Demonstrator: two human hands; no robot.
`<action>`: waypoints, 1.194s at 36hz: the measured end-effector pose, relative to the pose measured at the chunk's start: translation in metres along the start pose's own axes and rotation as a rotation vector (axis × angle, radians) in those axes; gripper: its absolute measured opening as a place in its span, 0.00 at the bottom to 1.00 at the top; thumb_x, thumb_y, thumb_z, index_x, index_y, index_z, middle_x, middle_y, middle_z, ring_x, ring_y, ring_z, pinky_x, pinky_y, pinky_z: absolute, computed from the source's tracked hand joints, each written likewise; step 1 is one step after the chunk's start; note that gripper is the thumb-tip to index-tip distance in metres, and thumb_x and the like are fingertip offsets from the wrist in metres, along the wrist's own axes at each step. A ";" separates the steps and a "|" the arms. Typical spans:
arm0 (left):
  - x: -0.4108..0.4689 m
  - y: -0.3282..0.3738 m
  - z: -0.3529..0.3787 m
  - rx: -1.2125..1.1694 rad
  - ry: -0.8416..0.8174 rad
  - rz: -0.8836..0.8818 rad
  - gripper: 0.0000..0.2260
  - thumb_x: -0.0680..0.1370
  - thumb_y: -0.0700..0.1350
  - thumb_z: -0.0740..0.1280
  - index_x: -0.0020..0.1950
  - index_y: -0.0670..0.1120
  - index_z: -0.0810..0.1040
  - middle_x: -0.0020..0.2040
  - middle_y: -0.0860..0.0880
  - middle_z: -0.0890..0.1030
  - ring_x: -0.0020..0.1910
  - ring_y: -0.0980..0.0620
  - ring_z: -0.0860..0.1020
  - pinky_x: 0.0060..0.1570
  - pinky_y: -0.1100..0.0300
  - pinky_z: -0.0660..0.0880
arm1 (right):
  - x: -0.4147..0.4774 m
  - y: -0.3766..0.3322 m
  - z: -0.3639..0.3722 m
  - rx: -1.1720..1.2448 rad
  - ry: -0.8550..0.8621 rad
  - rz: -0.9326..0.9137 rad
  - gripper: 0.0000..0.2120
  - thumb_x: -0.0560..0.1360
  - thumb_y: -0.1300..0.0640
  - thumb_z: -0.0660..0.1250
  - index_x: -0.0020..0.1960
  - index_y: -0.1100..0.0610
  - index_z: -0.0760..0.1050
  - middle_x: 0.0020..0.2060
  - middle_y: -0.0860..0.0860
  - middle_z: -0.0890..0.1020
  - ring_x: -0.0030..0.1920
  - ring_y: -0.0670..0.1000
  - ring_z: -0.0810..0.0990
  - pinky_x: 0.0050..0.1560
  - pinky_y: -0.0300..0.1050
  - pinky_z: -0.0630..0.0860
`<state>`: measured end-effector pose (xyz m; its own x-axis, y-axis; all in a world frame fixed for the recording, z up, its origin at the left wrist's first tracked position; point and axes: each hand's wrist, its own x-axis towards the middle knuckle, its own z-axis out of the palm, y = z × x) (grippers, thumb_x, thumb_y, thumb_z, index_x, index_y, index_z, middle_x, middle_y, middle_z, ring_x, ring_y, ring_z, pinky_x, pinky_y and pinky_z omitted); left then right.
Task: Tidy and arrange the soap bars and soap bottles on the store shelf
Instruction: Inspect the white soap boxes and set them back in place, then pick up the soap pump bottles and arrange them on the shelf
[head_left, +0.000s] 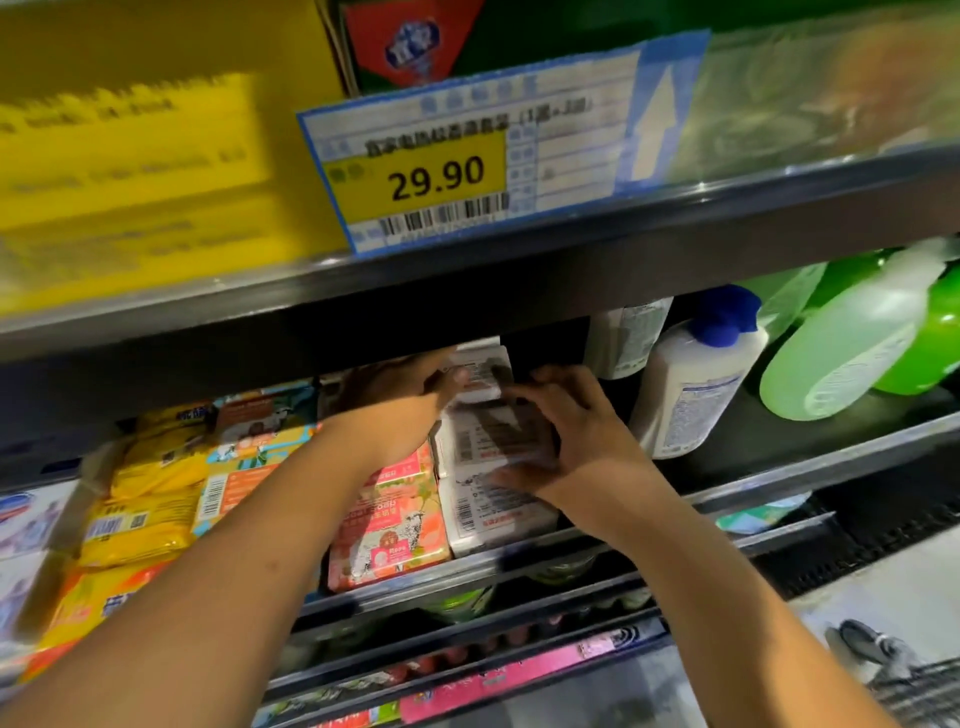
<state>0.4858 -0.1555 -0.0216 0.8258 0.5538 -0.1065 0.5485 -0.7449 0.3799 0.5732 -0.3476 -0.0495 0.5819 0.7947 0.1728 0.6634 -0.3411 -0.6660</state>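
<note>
Head view: my left hand reaches in under the upper shelf, fingers pinching the top white soap pack. My right hand clasps the white soap stack just below it, thumb low and fingers curled over. A pink soap box sits under my left wrist, with yellow packs further left. A blue-capped white bottle stands just right of my right hand, and green bottles lean beyond it.

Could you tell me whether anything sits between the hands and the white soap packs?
Nothing visible does: the left hand grips the top white pack, the right hand holds the stack beneath.
</note>
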 end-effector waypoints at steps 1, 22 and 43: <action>0.000 0.000 0.000 -0.011 -0.011 -0.003 0.20 0.83 0.63 0.53 0.74 0.63 0.66 0.72 0.55 0.72 0.71 0.51 0.68 0.60 0.61 0.58 | 0.002 0.001 0.004 -0.037 0.041 0.019 0.37 0.68 0.46 0.79 0.73 0.45 0.69 0.68 0.45 0.62 0.68 0.48 0.67 0.68 0.35 0.64; -0.020 0.021 -0.017 -0.055 -0.141 0.123 0.29 0.81 0.56 0.62 0.80 0.52 0.58 0.79 0.52 0.61 0.72 0.58 0.60 0.45 0.84 0.49 | -0.035 0.009 -0.022 -0.147 0.459 0.003 0.13 0.71 0.56 0.76 0.55 0.56 0.83 0.49 0.53 0.83 0.54 0.51 0.73 0.54 0.41 0.71; -0.029 0.052 0.034 0.329 -0.099 0.285 0.43 0.70 0.66 0.29 0.82 0.49 0.46 0.82 0.47 0.43 0.79 0.45 0.35 0.76 0.42 0.35 | -0.019 0.065 -0.057 0.264 0.487 0.327 0.36 0.62 0.55 0.82 0.66 0.56 0.71 0.53 0.51 0.82 0.52 0.50 0.81 0.49 0.40 0.78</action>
<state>0.4944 -0.2227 -0.0298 0.9500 0.2824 -0.1335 0.2960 -0.9504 0.0960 0.6315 -0.4136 -0.0548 0.9227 0.3303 0.1987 0.3135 -0.3433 -0.8854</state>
